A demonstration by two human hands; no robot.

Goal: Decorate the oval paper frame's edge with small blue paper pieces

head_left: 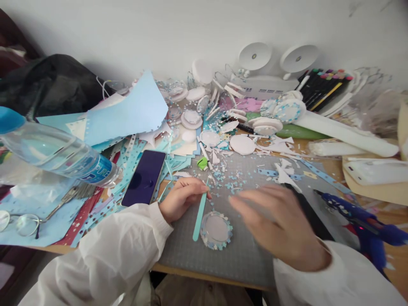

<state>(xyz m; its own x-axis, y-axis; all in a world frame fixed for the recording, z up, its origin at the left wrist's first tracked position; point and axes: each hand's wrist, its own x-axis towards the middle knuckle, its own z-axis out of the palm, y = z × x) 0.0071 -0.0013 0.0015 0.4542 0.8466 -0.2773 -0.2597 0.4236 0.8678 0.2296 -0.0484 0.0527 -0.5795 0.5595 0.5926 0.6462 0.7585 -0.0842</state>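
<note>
My left hand (185, 197) pinches the upper end of a flat teal strip (199, 216), which slants down toward the front of the grey cutting mat (248, 265). Just right of the strip's lower end lies a round white disc (216, 229) edged with small pale blue and white pieces. My right hand (277, 225) is blurred by motion above the mat, to the right of the disc. Its fingers are apart and nothing shows between them. Tiny blue paper bits (232, 185) are scattered beyond both hands.
A phone (144, 177), water bottle (60, 153) and glasses (27, 224) are on the left. A blue glue gun (360, 216) lies at the right. White discs (242, 144), paper scraps and a pen holder (341, 100) crowd the back.
</note>
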